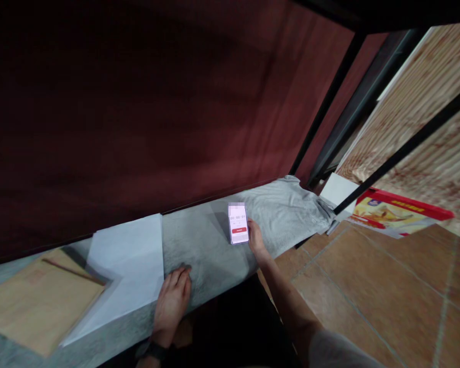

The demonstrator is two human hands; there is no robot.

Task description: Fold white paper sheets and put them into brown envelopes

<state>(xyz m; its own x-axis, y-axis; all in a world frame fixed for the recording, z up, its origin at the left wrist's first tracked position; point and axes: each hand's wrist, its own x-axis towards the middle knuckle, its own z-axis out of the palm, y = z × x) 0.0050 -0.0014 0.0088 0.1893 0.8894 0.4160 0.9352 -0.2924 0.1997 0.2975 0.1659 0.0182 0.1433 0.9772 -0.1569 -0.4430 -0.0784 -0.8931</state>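
A smartphone (238,223) with a lit screen is held by its right edge in my right hand (255,236), above the grey cloth-covered surface (214,260). Its screen shows a timer reading and a red button. My left hand (173,295) rests on the grey cloth, fingers stretched forward and lying flat, with a dark watch on the wrist. Just left of that hand lies a stack of white paper (138,266). Farther left, a brown envelope (42,301) overlaps the paper, with a thin dark stick-like thing (72,271) along its upper edge.
A dark red panel (157,128) rises behind the surface. Black metal bars (329,102) stand at the right. Beyond them, a red and yellow printed box (398,212) and a white sheet (339,191) lie by corrugated material (425,112). Brown floor tiles (387,286) are lower right.
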